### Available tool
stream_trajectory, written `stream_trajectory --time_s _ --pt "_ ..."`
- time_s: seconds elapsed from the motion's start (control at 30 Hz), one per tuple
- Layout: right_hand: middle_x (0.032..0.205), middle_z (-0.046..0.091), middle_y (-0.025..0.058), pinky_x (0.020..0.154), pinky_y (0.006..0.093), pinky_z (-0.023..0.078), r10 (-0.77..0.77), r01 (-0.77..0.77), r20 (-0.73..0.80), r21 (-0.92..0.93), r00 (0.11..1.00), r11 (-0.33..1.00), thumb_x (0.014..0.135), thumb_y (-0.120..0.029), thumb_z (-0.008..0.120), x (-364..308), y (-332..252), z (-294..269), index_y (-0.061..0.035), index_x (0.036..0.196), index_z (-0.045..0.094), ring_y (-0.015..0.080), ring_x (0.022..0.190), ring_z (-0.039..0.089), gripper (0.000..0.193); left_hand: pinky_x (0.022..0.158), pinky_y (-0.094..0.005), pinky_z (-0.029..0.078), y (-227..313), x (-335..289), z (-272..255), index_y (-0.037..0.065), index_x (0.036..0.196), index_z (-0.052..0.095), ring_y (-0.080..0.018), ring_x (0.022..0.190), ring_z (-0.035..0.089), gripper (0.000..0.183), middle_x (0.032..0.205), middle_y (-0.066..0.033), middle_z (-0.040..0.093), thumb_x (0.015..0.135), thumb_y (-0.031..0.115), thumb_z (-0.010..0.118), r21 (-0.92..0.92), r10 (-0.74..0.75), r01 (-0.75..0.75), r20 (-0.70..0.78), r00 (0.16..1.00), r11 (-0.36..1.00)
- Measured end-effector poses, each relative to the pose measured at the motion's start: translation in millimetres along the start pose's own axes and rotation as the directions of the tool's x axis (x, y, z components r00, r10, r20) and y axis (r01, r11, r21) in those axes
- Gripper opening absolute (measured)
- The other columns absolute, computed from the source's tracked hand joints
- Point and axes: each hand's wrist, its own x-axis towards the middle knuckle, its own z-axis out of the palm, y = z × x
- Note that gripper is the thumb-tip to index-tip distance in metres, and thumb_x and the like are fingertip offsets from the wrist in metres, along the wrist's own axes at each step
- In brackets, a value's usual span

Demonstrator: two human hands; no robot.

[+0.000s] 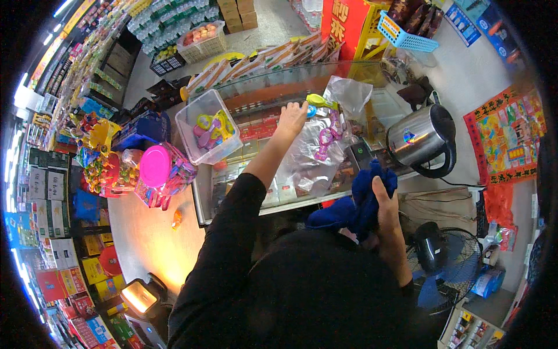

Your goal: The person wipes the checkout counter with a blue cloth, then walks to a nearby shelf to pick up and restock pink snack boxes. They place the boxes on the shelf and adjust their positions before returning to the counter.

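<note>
My left hand (292,119) reaches over the glass counter (267,203), its fingers curled at the end of a small yellow-green plastic toy (321,101) with a blue round part. The grip itself is partly hidden. Beside it, pink-purple plastic toys (325,139) lie on clear plastic bags (311,166). A clear plastic bin (200,154) left of this hand holds several pink, purple and yellow toys (214,129). Close to my body, my right hand (385,203) is closed around a bunched dark blue cloth (365,195), which hangs toward the counter's front edge.
A steel electric kettle (410,136) stands at the counter's right end, above a fan (447,262). To the left are a pink-lidded jar (157,166) and candy displays (104,136). A blue basket (407,36) sits far right; a lit heater (139,296) stands lower left.
</note>
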Motion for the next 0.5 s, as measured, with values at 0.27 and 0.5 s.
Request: stream_trajectory --time_s 0.27,0.5 --pt "0.1 0.066 0.003 0.073 0.0258 0.051 -0.206 0.211 0.044 -0.175 0.977 0.962 0.091 -0.015 0.068 19 0 36 -0.0048 0.111 0.064 0.0122 0.084 0.064 0.023 0.081 -0.0383 0.051 -18 -94 -66 0.004 0.129 0.051 -0.0282 0.093 0.064 0.038 0.11 -0.0156 0.062 0.091 0.008 0.052 -0.837 0.105 0.291 0.274 0.956 -0.464" --pt "0.112 0.061 0.0195 0.082 0.0415 0.05 -0.731 0.825 0.545 -0.563 0.41 0.043 0.081 -0.018 0.076 45 8 145 -0.0121 0.107 0.066 0.0361 0.098 0.061 0.029 0.07 -0.0316 0.05 62 -200 -167 0.002 0.128 0.049 -0.0152 0.08 0.058 0.032 0.094 -0.0074 0.062 0.096 0.001 0.048 -0.94 -0.207 0.248 0.298 0.932 -0.236"
